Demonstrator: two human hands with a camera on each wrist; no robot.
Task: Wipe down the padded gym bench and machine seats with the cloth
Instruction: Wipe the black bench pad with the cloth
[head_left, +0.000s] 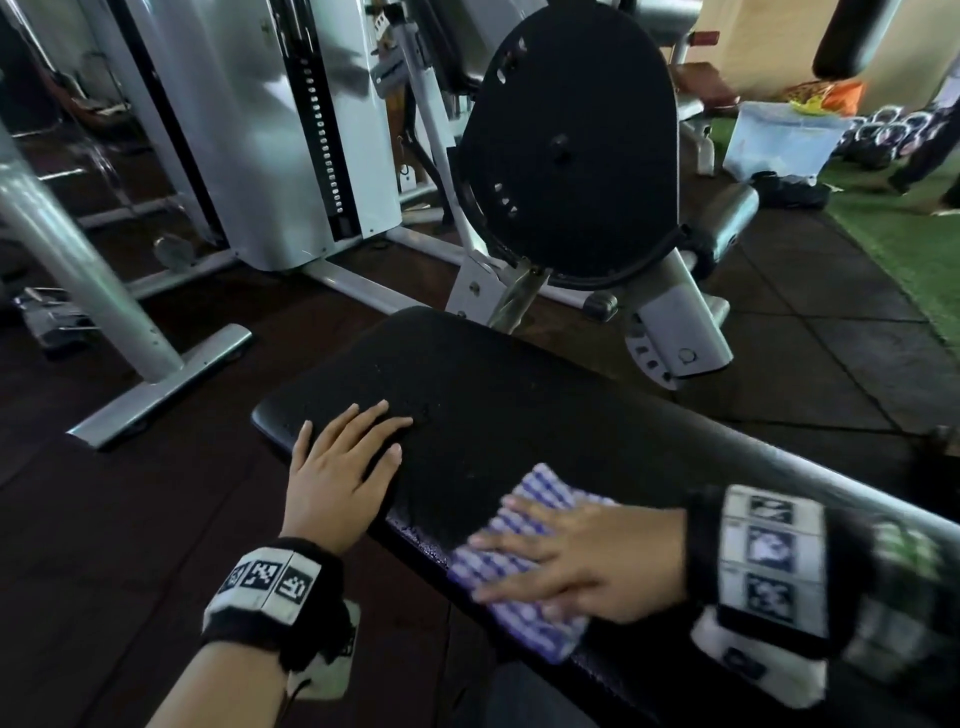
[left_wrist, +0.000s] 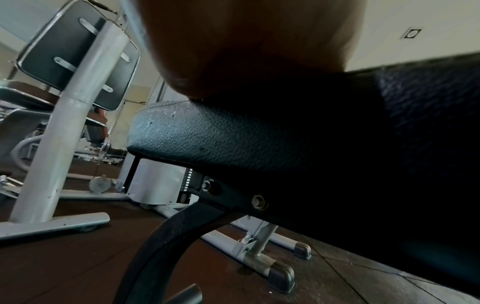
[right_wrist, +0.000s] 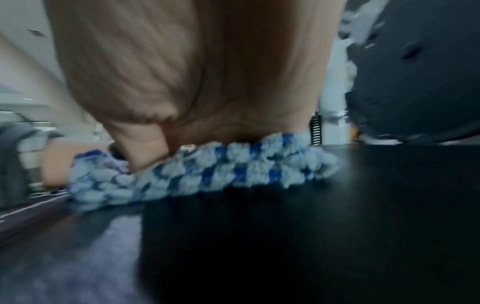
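Note:
A black padded bench (head_left: 519, 395) runs from the centre toward the lower right. My left hand (head_left: 343, 462) lies flat on its near left corner, fingers straight and spread. My right hand (head_left: 587, 561) presses flat on a folded blue-and-white checked cloth (head_left: 524, 561) at the bench's near edge; it is motion-blurred. The left wrist view shows the palm (left_wrist: 246, 51) resting on the bench's textured side (left_wrist: 221, 139). In the right wrist view the palm (right_wrist: 194, 72) sits on the cloth (right_wrist: 207, 170) over the black pad (right_wrist: 337, 205).
A round black machine cover (head_left: 566, 145) on a grey frame stands just beyond the bench. A white weight stack (head_left: 291, 130) and a grey post with foot (head_left: 156, 374) are to the left. A plastic tub (head_left: 779, 135) and green turf (head_left: 904, 244) lie far right.

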